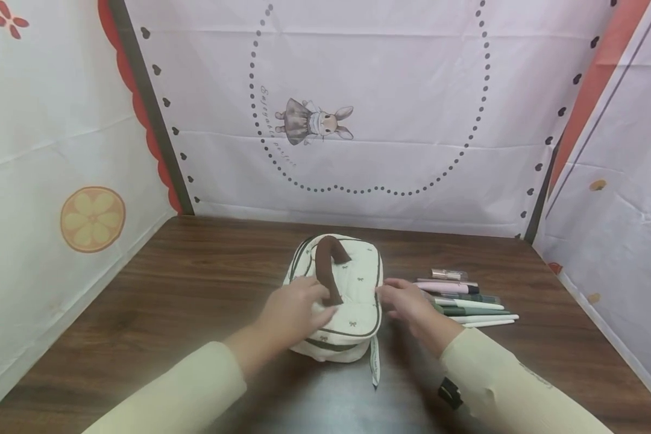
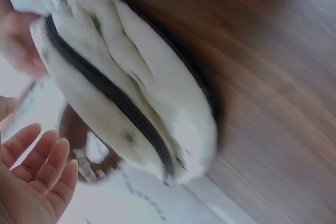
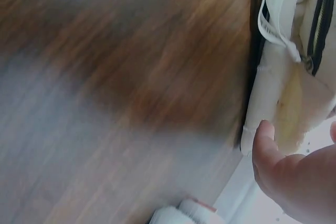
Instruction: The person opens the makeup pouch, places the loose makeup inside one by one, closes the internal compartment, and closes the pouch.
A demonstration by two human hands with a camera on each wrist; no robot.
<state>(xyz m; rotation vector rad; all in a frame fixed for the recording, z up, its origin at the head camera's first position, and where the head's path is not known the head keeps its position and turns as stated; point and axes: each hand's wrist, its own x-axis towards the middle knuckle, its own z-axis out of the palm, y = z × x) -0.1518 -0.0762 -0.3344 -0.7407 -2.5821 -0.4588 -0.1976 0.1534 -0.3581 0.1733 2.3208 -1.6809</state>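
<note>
A cream zippered cosmetic bag (image 1: 352, 301) with small bow prints, dark piping and a brown handle (image 1: 325, 271) sits on the table. My left hand (image 1: 298, 307) is over the bag's left side, near the handle. In the left wrist view its relaxed fingers (image 2: 44, 156) hold nothing, beside the bag (image 2: 126, 77). My right hand (image 1: 409, 304) is at the bag's right side, fingertips at its edge. The right wrist view shows the thumb (image 3: 265, 145) against or very near the bag's side; contact is hard to tell. A white zipper strap (image 1: 375, 361) hangs at the front right corner.
Right of the bag, partly behind my right hand, lie several slim pens or brushes (image 1: 480, 305), a pink tube with a black end (image 1: 447, 287) and a small clear-capped tube (image 1: 447, 274). Printed cloth walls (image 1: 385, 120) enclose the brown wooden table (image 1: 222, 259).
</note>
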